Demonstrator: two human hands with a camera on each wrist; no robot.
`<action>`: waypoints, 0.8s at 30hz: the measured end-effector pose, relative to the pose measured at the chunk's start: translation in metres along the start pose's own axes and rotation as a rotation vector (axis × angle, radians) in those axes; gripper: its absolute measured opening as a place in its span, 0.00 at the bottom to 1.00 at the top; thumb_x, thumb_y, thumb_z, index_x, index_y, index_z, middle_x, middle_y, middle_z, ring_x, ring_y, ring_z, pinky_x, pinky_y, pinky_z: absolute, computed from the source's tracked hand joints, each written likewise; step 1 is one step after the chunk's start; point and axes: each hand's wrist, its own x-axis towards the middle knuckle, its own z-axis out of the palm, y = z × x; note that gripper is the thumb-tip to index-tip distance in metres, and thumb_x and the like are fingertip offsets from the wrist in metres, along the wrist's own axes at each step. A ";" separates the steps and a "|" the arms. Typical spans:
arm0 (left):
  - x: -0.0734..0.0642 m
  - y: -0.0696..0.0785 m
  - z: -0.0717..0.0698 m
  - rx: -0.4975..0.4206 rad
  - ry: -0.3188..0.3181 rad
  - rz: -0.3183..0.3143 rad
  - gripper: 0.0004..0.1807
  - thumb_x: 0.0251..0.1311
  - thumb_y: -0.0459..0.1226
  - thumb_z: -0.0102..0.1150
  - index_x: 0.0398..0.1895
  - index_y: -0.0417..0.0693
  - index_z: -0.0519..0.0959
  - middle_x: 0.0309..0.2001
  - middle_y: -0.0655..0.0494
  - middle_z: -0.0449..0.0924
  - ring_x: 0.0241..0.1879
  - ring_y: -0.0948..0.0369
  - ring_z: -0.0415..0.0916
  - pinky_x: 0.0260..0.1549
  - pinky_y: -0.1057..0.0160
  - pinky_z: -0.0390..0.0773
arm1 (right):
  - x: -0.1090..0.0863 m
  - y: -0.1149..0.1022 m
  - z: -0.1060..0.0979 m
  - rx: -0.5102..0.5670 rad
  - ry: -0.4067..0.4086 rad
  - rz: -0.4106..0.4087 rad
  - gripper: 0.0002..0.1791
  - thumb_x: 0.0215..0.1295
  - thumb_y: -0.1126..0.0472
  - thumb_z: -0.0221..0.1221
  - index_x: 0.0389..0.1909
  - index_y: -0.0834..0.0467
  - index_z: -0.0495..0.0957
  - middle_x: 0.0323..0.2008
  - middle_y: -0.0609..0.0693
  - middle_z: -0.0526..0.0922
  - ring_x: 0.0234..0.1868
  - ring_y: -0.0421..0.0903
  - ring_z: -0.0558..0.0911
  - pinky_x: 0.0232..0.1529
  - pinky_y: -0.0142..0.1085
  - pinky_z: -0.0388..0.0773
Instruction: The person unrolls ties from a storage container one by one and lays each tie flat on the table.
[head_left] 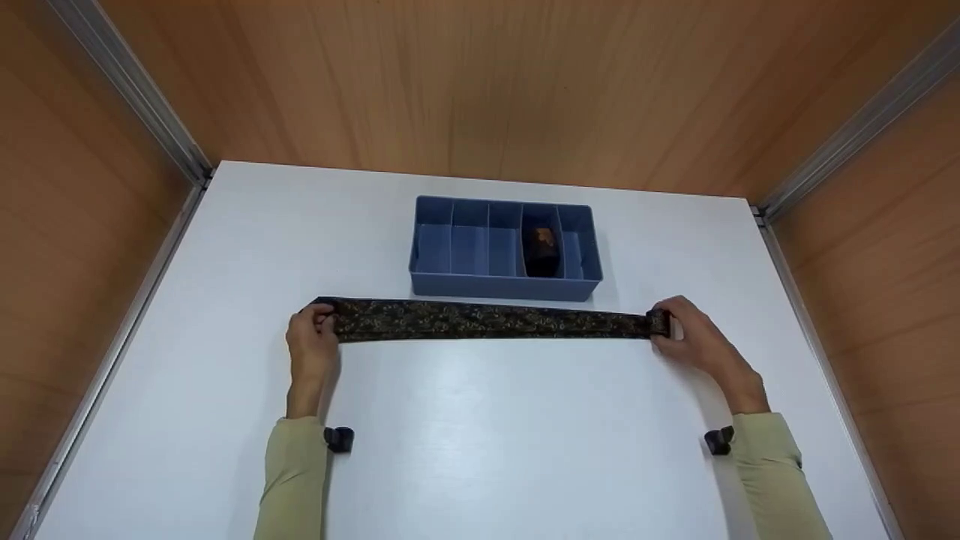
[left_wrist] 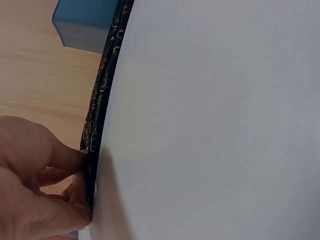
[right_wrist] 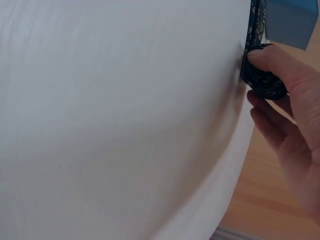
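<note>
A dark necktie point(head_left: 480, 321) with a small gold pattern lies stretched from left to right across the white table, wider at its left end. At that wide end my left hand point(head_left: 311, 345) pinches the fabric; the left wrist view shows thumb and fingertips at the tie's end point(left_wrist: 98, 110). Its right end is wound into a small roll point(right_wrist: 270, 90). My right hand point(head_left: 701, 337) grips this roll, thumb on one side and fingers on the other, and part of the roll is hidden by the thumb.
Behind the tie stands a blue divided box point(head_left: 506, 287). One of its right-hand compartments holds a dark rolled item point(head_left: 541, 255) with an orange patch. Wooden panels point(head_left: 480, 90) enclose the table point(head_left: 487, 435) at the back and both sides.
</note>
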 end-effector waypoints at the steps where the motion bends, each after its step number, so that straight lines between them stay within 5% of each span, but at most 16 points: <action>1: 0.000 0.000 0.000 0.000 -0.002 -0.002 0.14 0.74 0.23 0.47 0.57 0.23 0.74 0.49 0.33 0.73 0.49 0.45 0.73 0.46 0.55 0.72 | 0.000 0.001 0.000 -0.002 0.006 0.000 0.24 0.61 0.71 0.69 0.58 0.66 0.75 0.54 0.61 0.78 0.55 0.57 0.76 0.58 0.53 0.71; 17: -0.001 0.000 0.000 -0.015 -0.014 -0.016 0.15 0.75 0.23 0.46 0.59 0.23 0.73 0.50 0.33 0.71 0.50 0.45 0.70 0.50 0.52 0.71 | -0.009 0.011 -0.007 -0.024 -0.012 -0.042 0.30 0.65 0.72 0.65 0.68 0.59 0.72 0.58 0.62 0.77 0.62 0.62 0.72 0.64 0.60 0.65; 24: 0.000 0.000 -0.001 -0.006 -0.012 -0.012 0.14 0.75 0.23 0.46 0.58 0.23 0.74 0.49 0.34 0.72 0.48 0.47 0.72 0.44 0.58 0.71 | -0.015 0.015 -0.007 -0.066 0.043 -0.144 0.29 0.63 0.75 0.65 0.66 0.60 0.75 0.55 0.60 0.78 0.59 0.59 0.74 0.60 0.56 0.68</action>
